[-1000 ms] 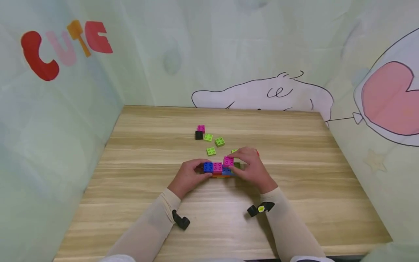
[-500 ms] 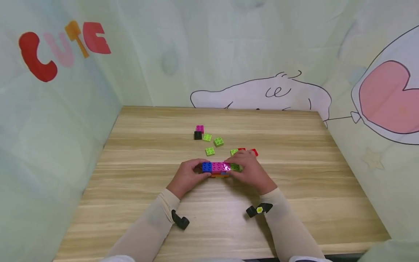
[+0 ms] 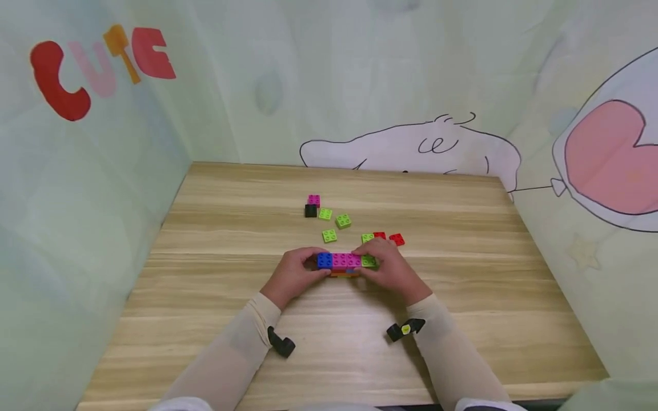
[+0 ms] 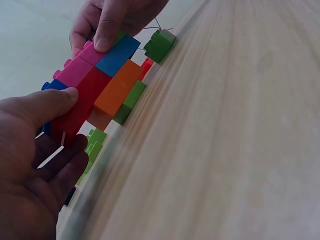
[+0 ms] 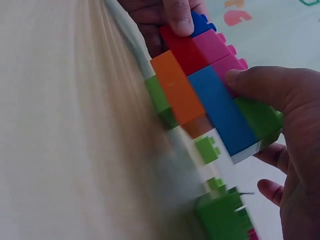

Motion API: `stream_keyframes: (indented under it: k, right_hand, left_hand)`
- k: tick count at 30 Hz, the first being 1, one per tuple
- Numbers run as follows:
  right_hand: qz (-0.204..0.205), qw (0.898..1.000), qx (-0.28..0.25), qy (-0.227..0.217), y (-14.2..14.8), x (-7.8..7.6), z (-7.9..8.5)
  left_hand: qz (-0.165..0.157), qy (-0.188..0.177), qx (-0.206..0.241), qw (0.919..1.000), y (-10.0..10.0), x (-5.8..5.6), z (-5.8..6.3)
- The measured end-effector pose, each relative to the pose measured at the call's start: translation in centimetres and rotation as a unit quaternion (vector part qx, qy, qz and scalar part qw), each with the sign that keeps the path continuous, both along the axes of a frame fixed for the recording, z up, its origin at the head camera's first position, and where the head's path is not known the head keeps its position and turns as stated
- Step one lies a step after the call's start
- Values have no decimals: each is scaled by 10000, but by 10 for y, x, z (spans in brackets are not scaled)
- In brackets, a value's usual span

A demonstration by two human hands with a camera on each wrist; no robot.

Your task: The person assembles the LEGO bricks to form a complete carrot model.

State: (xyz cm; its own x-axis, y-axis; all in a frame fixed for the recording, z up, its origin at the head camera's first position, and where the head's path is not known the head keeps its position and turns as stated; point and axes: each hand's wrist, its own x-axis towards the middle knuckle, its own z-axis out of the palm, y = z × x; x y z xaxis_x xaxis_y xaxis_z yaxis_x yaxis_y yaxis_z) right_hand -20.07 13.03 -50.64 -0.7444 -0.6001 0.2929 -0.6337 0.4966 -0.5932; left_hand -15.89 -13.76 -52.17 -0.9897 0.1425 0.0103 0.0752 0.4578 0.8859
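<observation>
A stack of toy building bricks stands on the table between both hands. Its top row, in the head view, runs from a blue brick [image 3: 324, 261] through two pink bricks to a lime-green brick [image 3: 368, 261]. Beneath, the right wrist view shows a red brick [image 5: 185, 54] and a long blue brick [image 5: 220, 110], then an orange brick [image 5: 175, 87] and a green brick [image 5: 159, 100] at the bottom. My left hand [image 3: 294, 277] pinches the stack's left end. With thumb and fingers, my right hand [image 3: 394, 269] pinches the right-hand pink brick [image 3: 353, 260], which sits level in the row.
Behind the stack lie a pink brick [image 3: 314, 200], a black brick [image 3: 311, 211] and several loose lime-green bricks [image 3: 343, 221]. Two red bricks [image 3: 397, 240] lie beyond my right hand. Printed fabric walls [image 3: 257, 103] enclose the wooden table [image 3: 216, 228] at the back and sides.
My right hand has lowered the pink brick from above the stack into the top row, beside the other pink brick. My left hand has stayed on the left end.
</observation>
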Motion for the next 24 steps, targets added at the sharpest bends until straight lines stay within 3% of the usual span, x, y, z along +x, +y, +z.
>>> stream_keyframes:
  k: [3,7,11,14,17,20,24]
  right_hand:
    - [-114,9999,16,-97,1,2,-3]
    - [-164,9999,9,-51,1,2,-6]
    - [-113,9999,-64,76,2,1,-9]
    - [-88,9998,-97,164,4,0,-11]
    - [-49,9997,-86,220,5,-1,-12]
    - [-4,9996,-90,258,6,-2,-13]
    - [13,9997,-117,229,6,-2,-13]
  left_hand:
    - [-63,54,-7,10000,-1,0,-1]
    - [-137,337,298,9989,-8,-6,-6]
    - [158,681,517,9962,-16,-28,-9]
    - [334,918,146,9951,-14,-54,-11]
    - [206,1281,-509,9902,-7,-80,-14]
    - [-20,1637,-1226,9789,4,-102,-16]
    - [-167,1845,-1994,9622,18,-120,-18]
